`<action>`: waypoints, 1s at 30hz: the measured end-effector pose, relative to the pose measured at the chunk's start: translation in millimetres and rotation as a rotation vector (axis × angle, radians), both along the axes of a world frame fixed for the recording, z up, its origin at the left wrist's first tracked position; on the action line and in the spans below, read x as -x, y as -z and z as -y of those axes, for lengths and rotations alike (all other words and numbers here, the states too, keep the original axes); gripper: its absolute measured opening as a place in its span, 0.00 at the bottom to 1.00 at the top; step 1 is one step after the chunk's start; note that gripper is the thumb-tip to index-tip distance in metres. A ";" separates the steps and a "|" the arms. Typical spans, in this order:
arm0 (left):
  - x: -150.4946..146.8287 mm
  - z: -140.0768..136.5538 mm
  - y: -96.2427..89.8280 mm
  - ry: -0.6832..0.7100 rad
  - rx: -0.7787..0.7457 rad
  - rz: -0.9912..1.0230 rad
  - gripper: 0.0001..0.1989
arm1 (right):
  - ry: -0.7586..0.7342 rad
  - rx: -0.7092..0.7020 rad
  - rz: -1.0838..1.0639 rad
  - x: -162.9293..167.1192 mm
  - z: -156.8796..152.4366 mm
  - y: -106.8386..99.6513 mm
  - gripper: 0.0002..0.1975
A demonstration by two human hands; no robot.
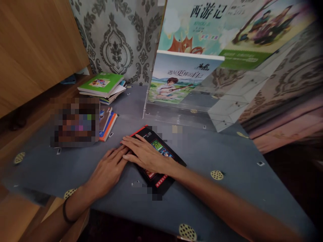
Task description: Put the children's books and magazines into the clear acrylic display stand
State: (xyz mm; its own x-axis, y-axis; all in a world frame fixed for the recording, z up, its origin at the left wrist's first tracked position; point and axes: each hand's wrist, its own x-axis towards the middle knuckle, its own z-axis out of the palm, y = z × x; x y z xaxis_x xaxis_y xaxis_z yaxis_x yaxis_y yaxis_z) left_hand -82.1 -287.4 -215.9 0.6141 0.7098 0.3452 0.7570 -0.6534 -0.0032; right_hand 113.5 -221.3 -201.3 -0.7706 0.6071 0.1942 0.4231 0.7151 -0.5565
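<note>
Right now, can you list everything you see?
table cover: 1, blue-grey with pineapples, middle
black book: 1, black and red, on the cover
clear stand: 1, see-through, on the cover's far side
display books: apparently 3, teal, green, blue, in the stand
wallpaper: 1, grey, behind
book stack: 1, green on top, left, near the wallpaper
nearer books: at least 2, brown, blue, orange, left
blurred patch: 1, mostly brown, left
blue thing: 1, blue, upper left
wooden panel: 1, brown, upper left
pink thing: 1, pink, right edge
wristband: 1, black, left arm
left hand: 1, bare, at the black book's edge
right hand: 1, bare, across the black book, fingers overlapping the left hand's
</note>
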 end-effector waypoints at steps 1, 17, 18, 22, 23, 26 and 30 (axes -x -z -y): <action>-0.2 0.4 -0.4 0.000 -0.002 0.002 0.24 | 0.012 -0.002 0.003 -1.1 -0.6 -0.1 0.28; 1.0 0.6 -4.0 -0.006 0.004 0.005 0.23 | 0.325 0.017 -0.003 -54.4 -47.4 14.9 0.25; 1.1 -0.7 -6.9 0.000 0.007 0.005 0.22 | 0.310 0.066 -0.050 -58.3 -50.4 14.4 0.24; -3.7 -20.1 -22.2 0.013 0.073 0.008 0.19 | 0.335 0.395 -0.366 -72.5 -60.4 11.4 0.22; -7.5 -28.8 -25.1 0.019 0.096 0.009 0.18 | 0.352 0.484 -0.464 -75.3 -62.0 11.1 0.22; -26.0 -58.2 -27.7 0.068 0.170 -0.014 0.22 | 0.360 0.671 -0.695 -80.3 -64.0 11.2 0.24; -56.1 -85.3 -18.8 0.179 0.218 -0.082 0.28 | 0.367 0.761 -0.811 -81.6 -63.8 11.8 0.25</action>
